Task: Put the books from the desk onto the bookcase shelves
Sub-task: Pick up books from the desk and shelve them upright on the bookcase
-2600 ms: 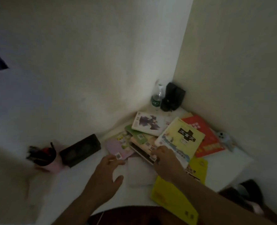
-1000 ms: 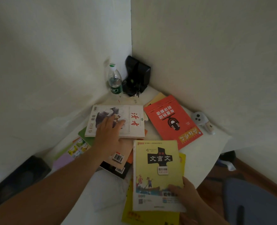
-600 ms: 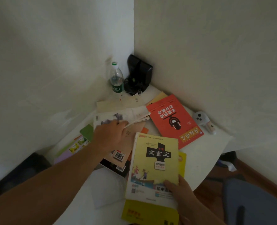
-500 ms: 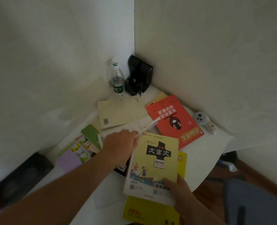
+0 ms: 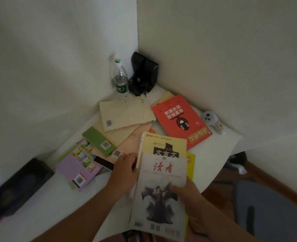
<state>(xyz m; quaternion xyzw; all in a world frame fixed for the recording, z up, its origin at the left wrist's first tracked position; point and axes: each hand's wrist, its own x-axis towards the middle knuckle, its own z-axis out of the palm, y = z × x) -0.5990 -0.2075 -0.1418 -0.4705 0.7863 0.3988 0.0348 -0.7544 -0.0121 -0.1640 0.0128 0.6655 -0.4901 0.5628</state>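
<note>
A: Since half a second ago, white magazine (image 5: pixel 161 189) now lies atop yellow book (image 5: pixel 168 144), off the desk (image 5: pixel 214 154).

B: Right hand (image 5: pixel 187 194) pinches both; left hand (image 5: pixel 125 172) steadies their edge, fingers curled. Thin, floppy (slippery covers); grip spines.

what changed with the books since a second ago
The left hand lifted the white magazine off the middle pile and brought it near, onto the yellow book held by the right hand, whose thumb now presses its cover. That uncovered the beige book. The red book, bottle and purple book stayed put.
</note>
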